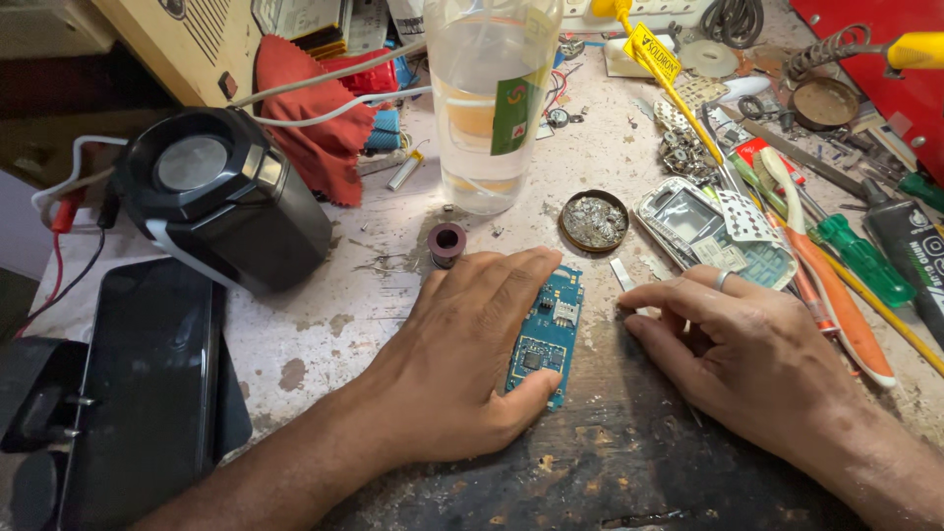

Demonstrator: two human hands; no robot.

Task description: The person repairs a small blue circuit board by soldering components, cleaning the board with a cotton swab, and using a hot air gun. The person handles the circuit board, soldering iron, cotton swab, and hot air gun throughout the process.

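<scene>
A small blue circuit board (547, 334) lay flat on the worn, stained workbench (374, 295), near the front edge. The left hand (462, 354) rested on the board's left side, with the thumb under its bottom corner and the fingers spread over the top corner. That hand was open and pressing, not closed in a fist. The right hand (747, 344) lay flat and open just beside the board, fingertips pointing at it but not touching. It wore a ring.

Behind the hands stood a tall clear plastic jar (489, 98) with a green and orange label on its side. A yellow tag with dark print (654, 54) hung on a yellow wire at the back. A small round tin (594, 220) with silvery bits sat between the jar and a grey phone frame (708, 236). A little dark ring (446, 242) stood just above the left hand.

To the left sat a black round device (221, 192), a red cloth (315, 108) and a black phone (147, 393). To the right lay green-handled screwdrivers (865, 261) and an orange-handled tool (836, 295), close by the right hand.
</scene>
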